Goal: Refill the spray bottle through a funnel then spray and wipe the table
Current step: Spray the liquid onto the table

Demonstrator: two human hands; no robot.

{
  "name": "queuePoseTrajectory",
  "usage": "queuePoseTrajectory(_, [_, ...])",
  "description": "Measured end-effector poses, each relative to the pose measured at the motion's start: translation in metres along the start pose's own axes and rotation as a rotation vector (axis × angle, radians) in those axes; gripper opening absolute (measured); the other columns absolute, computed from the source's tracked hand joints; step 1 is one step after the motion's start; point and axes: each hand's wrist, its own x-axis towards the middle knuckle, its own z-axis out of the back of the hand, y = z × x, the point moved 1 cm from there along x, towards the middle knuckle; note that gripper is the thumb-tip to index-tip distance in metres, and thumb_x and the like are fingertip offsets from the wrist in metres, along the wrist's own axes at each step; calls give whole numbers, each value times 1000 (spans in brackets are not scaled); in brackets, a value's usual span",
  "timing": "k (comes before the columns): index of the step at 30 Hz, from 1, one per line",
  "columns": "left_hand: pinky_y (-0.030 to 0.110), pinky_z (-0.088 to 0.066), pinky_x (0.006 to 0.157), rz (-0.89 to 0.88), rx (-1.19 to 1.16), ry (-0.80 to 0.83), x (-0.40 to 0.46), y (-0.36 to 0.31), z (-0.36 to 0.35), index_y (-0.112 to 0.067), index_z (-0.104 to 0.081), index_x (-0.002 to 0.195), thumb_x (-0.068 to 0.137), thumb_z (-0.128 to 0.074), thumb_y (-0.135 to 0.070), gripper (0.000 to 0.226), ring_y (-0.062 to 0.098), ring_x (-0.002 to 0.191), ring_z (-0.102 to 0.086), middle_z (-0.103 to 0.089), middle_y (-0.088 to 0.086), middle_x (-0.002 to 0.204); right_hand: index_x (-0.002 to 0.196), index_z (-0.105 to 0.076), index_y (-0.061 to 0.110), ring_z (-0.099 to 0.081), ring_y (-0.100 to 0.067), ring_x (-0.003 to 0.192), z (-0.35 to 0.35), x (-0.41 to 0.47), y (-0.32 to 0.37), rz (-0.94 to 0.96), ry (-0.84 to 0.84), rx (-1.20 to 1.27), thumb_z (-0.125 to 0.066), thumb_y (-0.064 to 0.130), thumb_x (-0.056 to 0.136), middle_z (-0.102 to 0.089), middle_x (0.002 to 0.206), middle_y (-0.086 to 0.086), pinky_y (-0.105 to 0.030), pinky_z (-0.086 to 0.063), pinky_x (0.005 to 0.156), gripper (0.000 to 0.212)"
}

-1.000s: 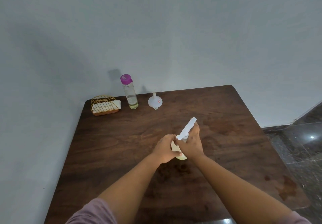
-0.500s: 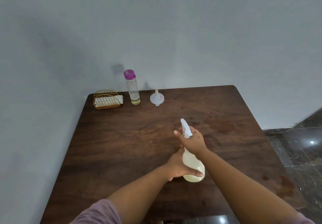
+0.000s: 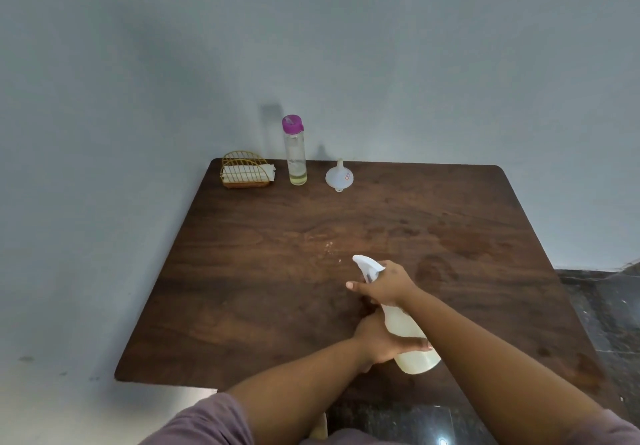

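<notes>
Both hands clasp the spray bottle (image 3: 412, 340), right hand (image 3: 388, 285) at the trigger, left hand (image 3: 384, 344) cupping its body; droplets mid-frame suggest spraying begun, wiping left.

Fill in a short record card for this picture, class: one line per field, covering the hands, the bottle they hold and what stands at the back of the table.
right hand: gripping the neck of the spray bottle, at the trigger
left hand: steadying the bottle's body
spray head: aimed away from the person, over the table
droplets: small wet specks ahead of the nozzle
back edge, left to right: wire napkin holder, clear bottle with purple cap, white funnel
funnel: mouth down
</notes>
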Motion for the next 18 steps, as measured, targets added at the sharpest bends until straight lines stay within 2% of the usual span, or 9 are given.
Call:
queuePoseTrajectory(2, [29,-49,94,-5,18,3,-5,-1,0,-33,-51,126,52,-88,-56,86,9,112,-56,-61,-18,116,100,-49,12,-66,-12,64,-1,-3,-1,3,0,-7,-77,49,73,-65,75,0,-23,-48,63,54])
queuePoseTrajectory(3, [29,-49,94,-7,22,7,-8,-3,0,-34,-51,124,44,-88,-62,93,10,113,-57,-61,-17,116,100,-49,11,-66,-14,65,-1,-5,-2,6,-22,-1,-77,48,74,-64,77,0,-25,-50,66,53])
queuePoseTrajectory(5, [30,-49,93,-14,25,11,-12,-6,-2,-34,-52,124,28,-76,-76,107,12,114,-57,-62,-14,118,108,-50,8,-68,-19,69,-2,-5,-5,-8,-85,26,-76,45,76,-63,82,-2,-31,-55,73,55])
queuePoseTrajectory(7, [31,-49,93,-26,38,27,-12,-7,-5,-33,-53,124,24,-72,-79,112,12,115,-58,-63,-12,121,113,-50,8,-69,-22,73,-2,-7,-9,-35,-123,77,-77,42,76,-63,83,-3,-37,-58,78,57])
queuePoseTrajectory(10, [36,-50,98,-23,48,64,-12,-6,-6,-34,-54,124,36,-87,-66,99,13,116,-57,-62,-13,122,105,-55,9,-70,-20,74,3,-11,-16,-23,-137,69,-77,48,73,-64,80,-2,-37,-57,81,55])
queuePoseTrajectory(12, [36,-49,99,-17,66,85,-12,-8,-6,-34,-52,126,51,-87,-55,86,14,118,-56,-61,-13,124,100,-55,12,-67,-17,75,9,-16,-19,-25,-166,69,-75,53,73,-66,85,-4,-35,-54,79,53])
queuePoseTrajectory(14, [33,-48,97,-26,93,107,-10,-12,-7,-33,-50,130,60,-88,-48,81,15,119,-55,-60,-12,125,95,-57,9,-62,-16,77,14,-21,-23,-40,-241,117,-73,51,76,-66,85,-6,-32,-50,77,49])
queuePoseTrajectory(16, [32,-48,96,-47,119,122,-7,-16,-9,-33,-48,132,62,-88,-45,82,16,118,-55,-60,-11,125,99,-57,9,-57,-17,79,19,-22,-28,-79,-323,236,-74,43,78,-61,89,-2,-32,-47,76,44])
queuePoseTrajectory(18, [31,-47,95,-56,131,139,-5,-20,-13,-33,-48,132,62,-88,-43,81,16,118,-54,-61,-11,125,115,-55,10,-54,-19,84,25,-24,-31,-126,-361,310,-75,39,79,-55,95,0,-32,-46,76,51])
